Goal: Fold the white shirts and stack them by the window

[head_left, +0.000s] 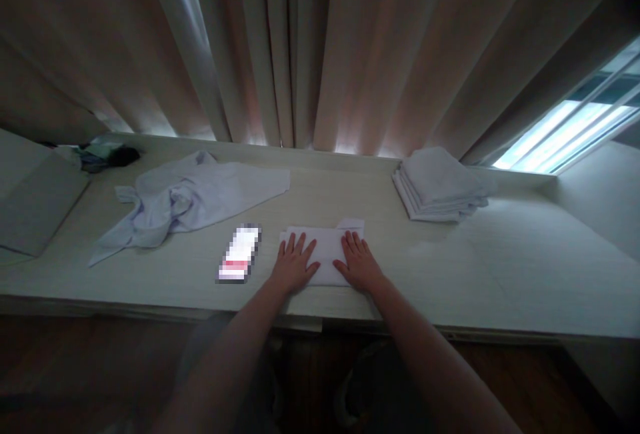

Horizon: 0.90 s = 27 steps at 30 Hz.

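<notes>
A folded white cloth (325,257) lies flat near the front edge of the table, a small flap sticking out at its far right corner. My left hand (294,265) rests palm down on its left part with the fingers spread. On the right part lies my right hand (359,262), also flat, fingers stretched forward and thumb pointing inward. Neither hand grips anything. To the left, a crumpled white garment (195,197) is spread loosely. A stack of folded white cloths (440,184) sits at the back right.
A phone (239,253) with a lit, blurred screen lies left of my hands on the pale table (500,274). Dark and green items (107,153) and a grey panel (43,204) are at the far left. Long curtains (380,54) hang behind the table's back ledge.
</notes>
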Available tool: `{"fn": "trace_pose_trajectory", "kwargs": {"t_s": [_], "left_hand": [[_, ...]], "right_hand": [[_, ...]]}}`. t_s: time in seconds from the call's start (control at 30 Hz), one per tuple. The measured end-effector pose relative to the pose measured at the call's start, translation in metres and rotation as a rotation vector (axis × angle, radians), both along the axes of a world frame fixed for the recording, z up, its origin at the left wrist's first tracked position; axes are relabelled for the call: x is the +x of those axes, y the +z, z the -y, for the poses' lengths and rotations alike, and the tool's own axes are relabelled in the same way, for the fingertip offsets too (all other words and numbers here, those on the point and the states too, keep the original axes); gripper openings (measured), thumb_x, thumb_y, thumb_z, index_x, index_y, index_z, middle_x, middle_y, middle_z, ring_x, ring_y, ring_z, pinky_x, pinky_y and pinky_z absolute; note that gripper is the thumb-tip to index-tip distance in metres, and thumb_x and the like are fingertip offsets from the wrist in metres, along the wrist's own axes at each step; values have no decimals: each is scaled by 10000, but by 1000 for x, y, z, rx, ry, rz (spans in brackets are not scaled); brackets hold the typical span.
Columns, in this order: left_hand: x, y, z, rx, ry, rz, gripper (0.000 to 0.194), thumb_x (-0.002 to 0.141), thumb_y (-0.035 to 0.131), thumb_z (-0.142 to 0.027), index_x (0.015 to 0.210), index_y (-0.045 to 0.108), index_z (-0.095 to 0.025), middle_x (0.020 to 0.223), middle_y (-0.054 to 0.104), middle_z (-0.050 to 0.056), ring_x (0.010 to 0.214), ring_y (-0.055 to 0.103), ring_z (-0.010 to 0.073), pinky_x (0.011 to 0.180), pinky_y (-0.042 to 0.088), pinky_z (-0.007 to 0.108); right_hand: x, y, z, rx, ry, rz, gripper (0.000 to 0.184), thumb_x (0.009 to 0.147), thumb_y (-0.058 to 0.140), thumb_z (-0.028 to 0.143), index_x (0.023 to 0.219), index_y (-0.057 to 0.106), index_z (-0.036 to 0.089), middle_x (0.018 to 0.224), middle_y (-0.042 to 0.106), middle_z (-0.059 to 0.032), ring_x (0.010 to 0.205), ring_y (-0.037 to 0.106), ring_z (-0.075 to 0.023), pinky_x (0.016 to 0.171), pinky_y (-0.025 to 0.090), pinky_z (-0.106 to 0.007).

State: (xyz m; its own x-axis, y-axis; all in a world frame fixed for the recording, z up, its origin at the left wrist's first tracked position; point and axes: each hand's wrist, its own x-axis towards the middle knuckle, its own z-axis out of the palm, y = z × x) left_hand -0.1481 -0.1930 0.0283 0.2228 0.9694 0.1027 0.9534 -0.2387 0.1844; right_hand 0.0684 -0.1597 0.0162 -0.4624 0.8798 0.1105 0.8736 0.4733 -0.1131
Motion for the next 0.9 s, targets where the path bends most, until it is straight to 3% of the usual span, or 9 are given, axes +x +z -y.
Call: {"fn": "trace_pose_trajectory", "kwargs": {"t_s": [0.47, 0.9], "left_hand": [[-4, -4, 6, 2, 17, 11, 634, 819, 316, -559, 1372, 209, -268, 1449, 192, 54, 1324, 55, 305, 1044, 77, 471], [-4, -7, 33, -6, 13, -53, 653, 823, 257, -589, 1381, 175, -260, 1453, 173, 70, 1325, 51, 302, 1040, 60, 474]], "right_hand": [[2, -5, 3, 7, -4, -26, 716, 839, 292, 543, 1382, 193, 86, 1455, 70, -111, 1318, -42, -261, 1061, 70, -459], [4, -4, 31, 5, 10, 8, 712, 841, 290, 538, 1374, 216, 71, 1451, 82, -126, 1318, -29, -268, 1054, 74, -459]]}}
